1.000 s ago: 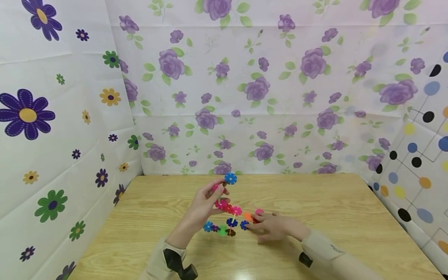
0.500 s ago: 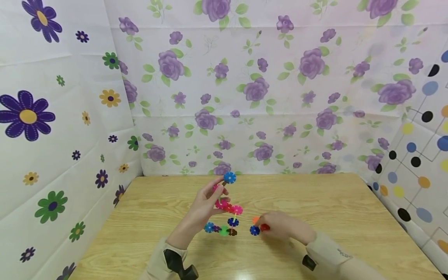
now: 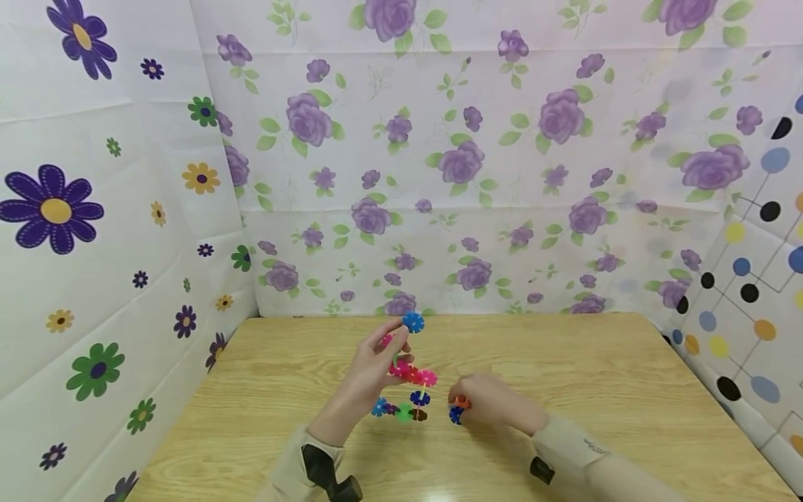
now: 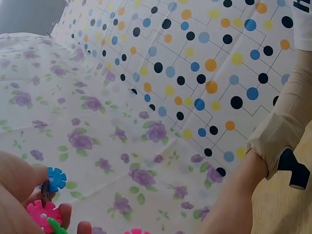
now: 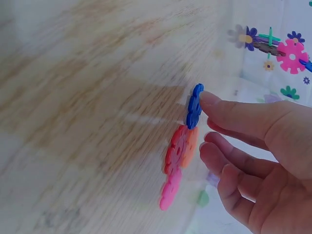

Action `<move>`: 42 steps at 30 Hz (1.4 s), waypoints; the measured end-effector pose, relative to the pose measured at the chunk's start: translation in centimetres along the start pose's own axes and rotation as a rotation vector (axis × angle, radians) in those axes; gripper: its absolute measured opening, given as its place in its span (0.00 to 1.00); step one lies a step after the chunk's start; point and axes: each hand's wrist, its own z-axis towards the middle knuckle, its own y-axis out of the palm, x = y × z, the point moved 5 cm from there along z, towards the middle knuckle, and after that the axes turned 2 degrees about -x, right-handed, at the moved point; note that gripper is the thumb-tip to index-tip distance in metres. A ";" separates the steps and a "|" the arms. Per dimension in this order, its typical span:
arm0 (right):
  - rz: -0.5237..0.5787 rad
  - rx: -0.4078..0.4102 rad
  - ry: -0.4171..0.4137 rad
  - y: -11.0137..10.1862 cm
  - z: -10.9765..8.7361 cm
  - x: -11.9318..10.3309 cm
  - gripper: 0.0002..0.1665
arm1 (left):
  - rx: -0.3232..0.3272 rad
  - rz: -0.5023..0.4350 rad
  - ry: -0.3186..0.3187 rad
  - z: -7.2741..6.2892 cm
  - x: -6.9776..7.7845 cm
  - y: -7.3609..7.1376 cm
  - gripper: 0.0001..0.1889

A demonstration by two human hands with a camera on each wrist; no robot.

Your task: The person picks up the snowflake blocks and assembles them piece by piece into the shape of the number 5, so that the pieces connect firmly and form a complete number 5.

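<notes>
The left hand (image 3: 366,366) pinches a chain of linked, multicoloured, flower-shaped plastic discs (image 3: 414,375) above the wood-grain tabletop (image 3: 564,362). The right hand (image 3: 495,401) has its thumb tip at a dark-blue notched plastic disc (image 5: 195,106) on that tabletop, its fingers loosely bent and apart from the thumb, near a red disc (image 5: 175,150), an orange disc (image 5: 190,146) and a pink disc (image 5: 170,190). Small dark lettering (image 3: 596,447) on the beige right sleeve (image 3: 567,439) is too small to read.
</notes>
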 end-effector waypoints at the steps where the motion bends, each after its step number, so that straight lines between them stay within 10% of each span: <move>1: -0.002 -0.007 0.001 0.1 0.1 0.0 0.14 | 0.004 -0.003 -0.002 0.0 0.0 0.1 0.30; 29: 0.296 -0.067 -0.085 -1.6 0.0 -0.8 0.06 | 0.053 -0.031 -0.016 0.3 0.2 0.3 0.22; 42: 0.303 0.341 -0.124 -5.6 -1.2 -1.0 0.05 | 0.051 -0.034 -0.043 0.4 0.2 0.4 0.20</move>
